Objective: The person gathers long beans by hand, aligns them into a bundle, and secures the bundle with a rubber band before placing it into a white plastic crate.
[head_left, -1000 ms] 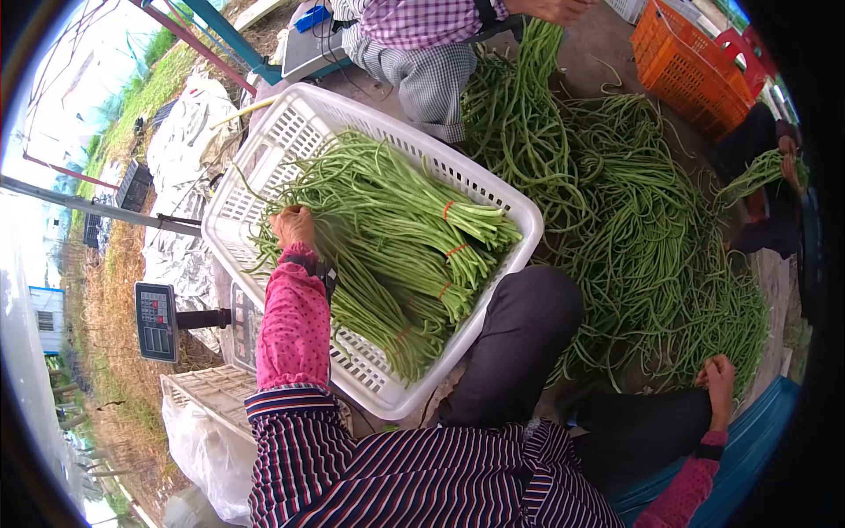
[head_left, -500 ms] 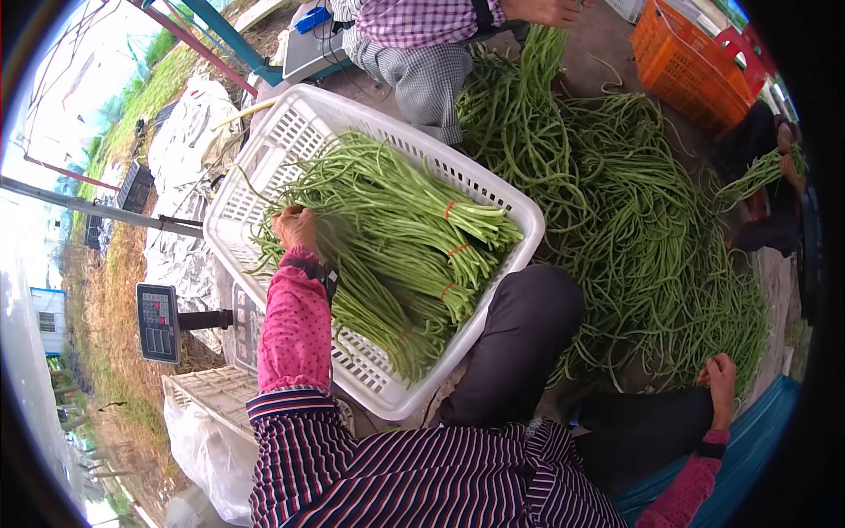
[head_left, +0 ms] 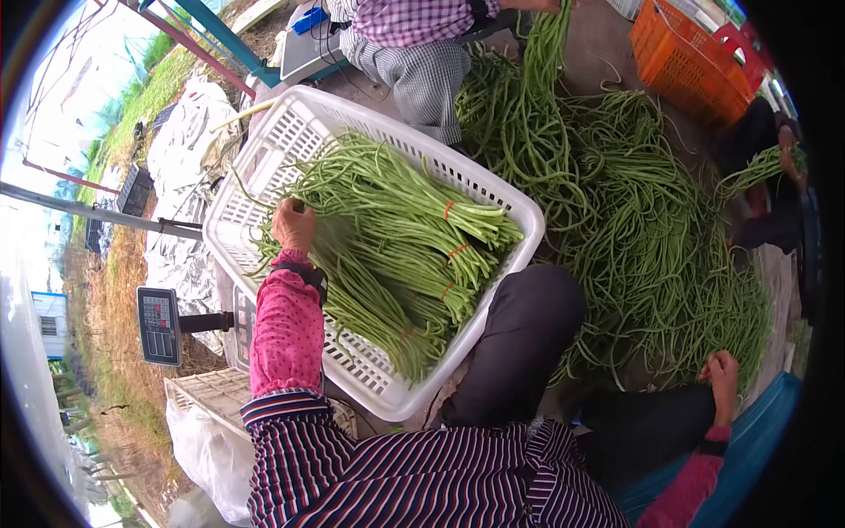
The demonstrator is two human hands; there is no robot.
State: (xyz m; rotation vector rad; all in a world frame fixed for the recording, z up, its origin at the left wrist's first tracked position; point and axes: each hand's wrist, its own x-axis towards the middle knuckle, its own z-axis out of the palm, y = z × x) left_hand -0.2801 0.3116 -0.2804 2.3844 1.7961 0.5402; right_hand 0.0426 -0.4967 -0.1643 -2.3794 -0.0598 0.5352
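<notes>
Long green yardlong beans (head_left: 387,189) lie in bundles tied with red bands in a white plastic crate (head_left: 519,233). At the crate's left side, my left hand (head_left: 293,227) is over the thin ends of the beans, fingers curled together. Whether a bean is between those fingers is hidden. My right hand (head_left: 722,380) rests by my right knee, near the edge of a large heap of loose beans (head_left: 651,229). Its fingers are loosely curled, with nothing visible in them.
A person in a checked shirt (head_left: 414,22) sits beyond the crate, a hand on some beans. At the right edge another person's hands (head_left: 789,158) hold beans. An orange crate (head_left: 687,66) stands at upper right. A scale display (head_left: 158,326) stands left of my arm.
My left hand has shifted slightly down, its fingers still curled over the bean ends. The far person's hand has moved up and left with the beans. My right hand has barely moved.
</notes>
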